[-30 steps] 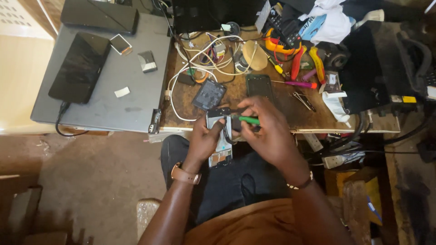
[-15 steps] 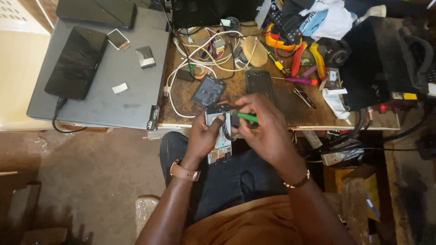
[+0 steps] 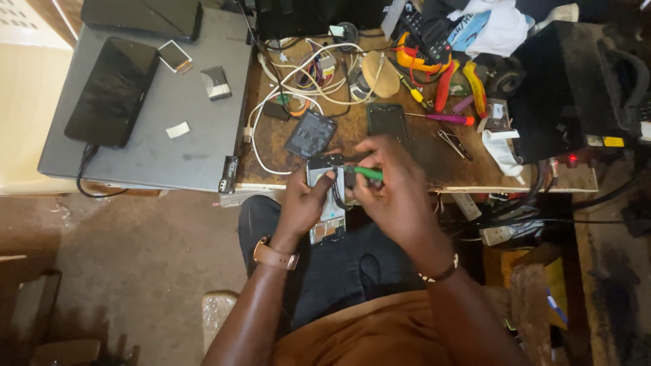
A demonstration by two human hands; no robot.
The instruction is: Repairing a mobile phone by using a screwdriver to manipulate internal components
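Observation:
My left hand (image 3: 304, 200) grips an opened phone (image 3: 324, 203) with its insides showing, held upright over my lap at the bench's front edge. My right hand (image 3: 397, 190) holds a green-handled screwdriver (image 3: 366, 173), its tip pointed left at the top of the phone. A flat black battery (image 3: 310, 133) and a dark phone back cover (image 3: 387, 122) lie on the wooden bench just beyond my hands.
A closed grey laptop (image 3: 152, 135) at left carries a black tablet (image 3: 112, 91) and small parts. White cables (image 3: 298, 74), pliers with red and yellow handles (image 3: 451, 85), a purple screwdriver (image 3: 447, 118), tweezers (image 3: 451, 144) and a black box (image 3: 563, 95) crowd the bench.
The camera view shifted slightly, so the bench sits a little lower in frame. Both hands stay on the phone and the screwdriver in nearly the same pose.

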